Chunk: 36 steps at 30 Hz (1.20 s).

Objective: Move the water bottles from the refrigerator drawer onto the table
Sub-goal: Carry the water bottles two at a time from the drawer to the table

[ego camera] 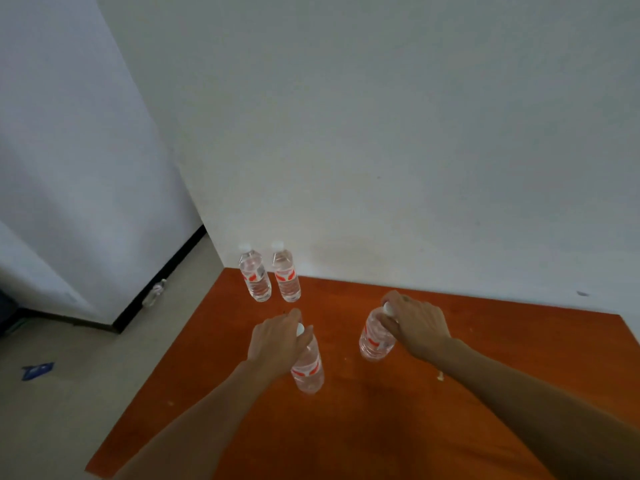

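Head view, left hand (pixel 277 344) clasps near bottle (pixel 309 373), right hand (pixel 417 327) clasps right bottle (pixel 373 338), bottle pair (pixel 257 280) at table (pixel 485 393) corner.

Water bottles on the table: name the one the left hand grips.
The bottle nearest the person, its cap under the left hand. The right hand grips a second bottle farther right; the back-left bottle and back-right bottle stand untouched.

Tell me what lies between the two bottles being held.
Only bare orange table separates the held left bottle from the held right bottle; the head view shows it.
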Tool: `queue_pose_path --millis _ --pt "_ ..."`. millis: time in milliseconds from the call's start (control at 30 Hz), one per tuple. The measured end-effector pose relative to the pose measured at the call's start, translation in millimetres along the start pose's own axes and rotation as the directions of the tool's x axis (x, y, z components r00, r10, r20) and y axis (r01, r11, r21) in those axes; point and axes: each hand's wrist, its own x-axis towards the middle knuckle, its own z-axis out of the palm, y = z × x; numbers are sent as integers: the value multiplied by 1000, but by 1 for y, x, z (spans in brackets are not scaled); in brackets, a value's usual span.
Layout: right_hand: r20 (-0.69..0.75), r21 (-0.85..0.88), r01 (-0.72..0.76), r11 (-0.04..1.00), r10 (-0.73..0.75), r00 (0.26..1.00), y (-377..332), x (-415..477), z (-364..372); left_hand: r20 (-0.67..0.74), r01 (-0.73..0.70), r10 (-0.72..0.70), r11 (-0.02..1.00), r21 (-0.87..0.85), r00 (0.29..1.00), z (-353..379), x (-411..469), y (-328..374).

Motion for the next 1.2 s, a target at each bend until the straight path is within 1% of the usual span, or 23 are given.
queue_pose_path --millis 200,267,433,567,767,867,1067,1200 --pt "-34 49 -89 995 91 995 -16 79 14 -21 -150 150 989 1 988 16 100 -33" --pt "-28 65 -137 988 139 990 -23 100 22 -3 -182 182 983 19 983 22 134 -42" --pt "27 80 -201 976 199 980 -40 148 44 41 -267 267 964 9 963 42 198 -57" --pt "51 93 -257 962 253 966 -49 170 61 45 -274 275 961 -23 960 53 228 -66" --pt "50 92 -304 948 300 953 -61 180 74 49 -288 295 950 -122 954 65 248 -73" --pt "64 72 -324 943 320 945 -65 181 74 59 -316 326 939 -138 943 64 248 -74" --pt "93 78 -428 901 420 902 -58 157 61 -11 -357 358 934 26 934 34 234 -78" --pt "45 58 -473 879 471 881 -51 108 44 4 -418 418 908 18 908 16 202 -62"
